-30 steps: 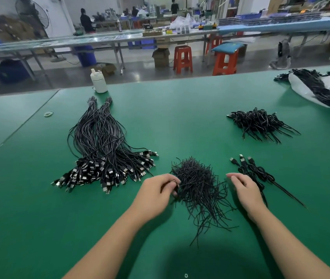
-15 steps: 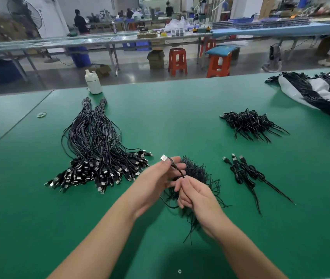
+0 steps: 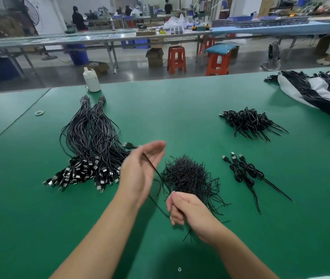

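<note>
My left hand (image 3: 140, 172) is raised over the green table (image 3: 180, 109) with its fingers straight and blurred by motion. A single black USB cable (image 3: 152, 166) runs across its palm, and the plug sticks out to the left of the fingers. The cable leads down to my right hand (image 3: 182, 208), which is curled round it just in front of a heap of short black twist ties (image 3: 188, 176). A big bundle of loose USB cables (image 3: 91, 148) lies to the left of my hands.
Three tied cables (image 3: 244, 174) lie right of the heap, with a pile of tied cables (image 3: 248, 121) behind them. A white bag with cable bundles (image 3: 321, 91) sits far right. A white bottle (image 3: 92, 81) and a rubber band (image 3: 39, 112) are at the back left.
My hands met over the tie heap with one cable pulled from the bundle. Now the left hand has lifted and spread its fingers while the right has dropped nearer, gripping the cable.
</note>
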The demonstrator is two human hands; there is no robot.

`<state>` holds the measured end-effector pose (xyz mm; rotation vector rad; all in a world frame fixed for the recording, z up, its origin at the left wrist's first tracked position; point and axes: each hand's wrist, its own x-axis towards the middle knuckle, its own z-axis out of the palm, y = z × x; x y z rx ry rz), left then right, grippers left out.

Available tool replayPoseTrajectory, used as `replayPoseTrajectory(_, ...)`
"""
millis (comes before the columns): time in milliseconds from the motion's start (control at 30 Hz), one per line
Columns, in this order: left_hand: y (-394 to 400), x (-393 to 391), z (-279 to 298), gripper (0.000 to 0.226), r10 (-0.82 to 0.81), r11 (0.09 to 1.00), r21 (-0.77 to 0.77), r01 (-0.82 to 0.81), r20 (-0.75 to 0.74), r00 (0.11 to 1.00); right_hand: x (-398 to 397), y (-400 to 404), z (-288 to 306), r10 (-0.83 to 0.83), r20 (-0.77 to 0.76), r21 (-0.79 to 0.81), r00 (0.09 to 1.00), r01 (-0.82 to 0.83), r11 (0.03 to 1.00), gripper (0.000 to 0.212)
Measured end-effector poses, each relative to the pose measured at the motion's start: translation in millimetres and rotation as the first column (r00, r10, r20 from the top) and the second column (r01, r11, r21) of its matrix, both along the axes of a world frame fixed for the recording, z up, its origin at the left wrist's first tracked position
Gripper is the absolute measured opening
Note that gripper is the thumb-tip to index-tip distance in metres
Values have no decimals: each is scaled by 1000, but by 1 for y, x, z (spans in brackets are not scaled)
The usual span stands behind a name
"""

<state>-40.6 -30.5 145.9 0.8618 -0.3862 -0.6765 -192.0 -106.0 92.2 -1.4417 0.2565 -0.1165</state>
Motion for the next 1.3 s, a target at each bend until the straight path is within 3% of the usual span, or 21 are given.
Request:
replayPoseTrajectory(67, 6, 17, 12, 47, -84, 984, -171, 46, -217, 973, -1, 2, -8, 9, -28, 64, 1000, -7, 998, 39)
replayPoseTrajectory(167, 29, 22, 21, 44, -403, 913, -123, 388, -142, 904, 2, 0, -13, -39, 5, 274, 999, 37, 961, 35)
replayPoseTrajectory(233, 42, 20, 19, 43, -681, 730, 8, 683, -69, 729, 4, -5, -12, -79, 16, 397, 997, 66, 916, 37)
replayPoseTrajectory(300, 48, 12, 10, 44, -810, 534, 358, 766, -42, 585, 6, -11, -10, -79, 5, 432, 997, 69, 899, 41)
replayPoseTrajectory(367, 49, 0, -1, 42, -834, 359, 715, 600, -42, 550, 8, -13, -9, -19, -9, 294, 1000, 21, 955, 43)
replayPoseTrajectory(433, 47, -8, -11, 39, -841, 256, 898, 357, 24, 541, 10, -9, -9, 39, -37, 71, 999, -36, 997, 37)
replayPoseTrajectory(467, 46, -9, -13, 38, -858, 235, 949, 208, 103, 503, 10, -7, -10, 44, -60, -12, 997, -45, 999, 34)
replayPoseTrajectory(533, 47, -6, -13, 36, -903, 244, 961, -127, 273, 331, 11, -4, -12, 26, -86, -113, 996, -35, 993, 33)
replayPoseTrajectory(600, 48, -5, -17, 37, -902, 288, 918, -273, 356, 244, 9, -4, -14, -5, -87, -145, 996, -7, 989, 34)
replayPoseTrajectory(700, 47, -8, -30, 33, -799, 436, 861, -261, 504, 327, 7, -4, -12, -41, -63, -110, 997, 34, 993, 33)
replayPoseTrajectory(800, 40, -13, -41, 26, -560, 638, 749, -177, 610, 561, 9, -1, -8, -40, -26, -34, 999, 39, 999, 34)
replayPoseTrajectory(867, 35, -18, -44, 29, -410, 764, 643, -45, 539, 736, 11, 1, -5, -37, 7, 4, 999, 37, 999, 35)
replayPoseTrajectory(967, 28, -24, -45, 42, -222, 923, 368, 113, 268, 937, 17, 6, -3, -23, 41, 21, 999, 22, 1000, 35)
replayPoseTrajectory(1067, 21, -30, -37, 45, -83, 985, 154, 77, 36, 996, 23, 12, -3, -2, 101, 0, 995, 2, 1000, 34)
replayPoseTrajectory(1167, 22, -25, -22, 37, -33, 997, 72, 36, -46, 998, 24, 11, -10, 51, 79, -90, 996, -44, 995, 34)
replayPoseTrajectory(1233, 31, -13, -11, 31, -85, 996, -19, 84, -46, 995, 17, 14, -24, 108, -41, -174, 993, -113, 978, 35)
replayPoseTrajectory(1300, 41, -4, 0, 28, -256, 965, -52, 256, 11, 967, 7, 19, -41, 106, -124, -158, 987, -125, 979, 36)
